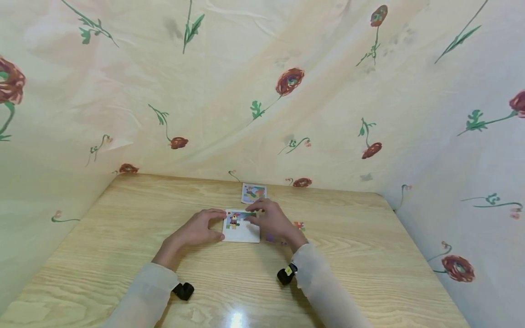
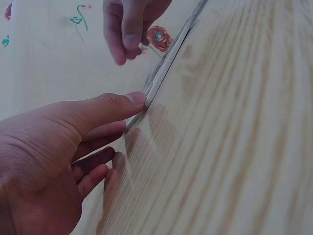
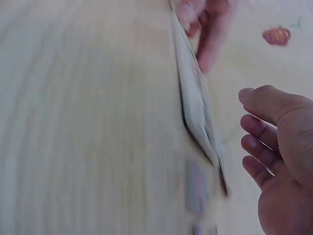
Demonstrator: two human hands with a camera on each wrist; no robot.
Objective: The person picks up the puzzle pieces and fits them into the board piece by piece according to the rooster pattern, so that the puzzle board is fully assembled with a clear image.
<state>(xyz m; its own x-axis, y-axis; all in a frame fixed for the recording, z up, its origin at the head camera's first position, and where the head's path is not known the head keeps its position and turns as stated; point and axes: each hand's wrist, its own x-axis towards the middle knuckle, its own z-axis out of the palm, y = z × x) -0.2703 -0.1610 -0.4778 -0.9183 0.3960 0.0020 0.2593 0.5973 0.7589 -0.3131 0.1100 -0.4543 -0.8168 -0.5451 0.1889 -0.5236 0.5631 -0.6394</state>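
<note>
While the left hand point(image 1: 197, 229), thumb and fingers apart, touches the puzzle board point(image 1: 242, 235) at its left, the right hand point(image 1: 274, 219), likewise parted, hovers above it.

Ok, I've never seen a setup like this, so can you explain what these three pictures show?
There's no machine here: a person is working barehanded. The wide picture comes from a camera worn on the head, looking forward and down. The other two come from the black wrist cameras, each watching one hand's work.

On the wooden table lies a partly filled puzzle board, with loose pieces to its right and a picture card behind it. A flowered cloth hangs at the back.

The left hand holds the board's left edge with thumb and fingers. The right hand is over the board's right part, holding nothing that I can see.
</note>
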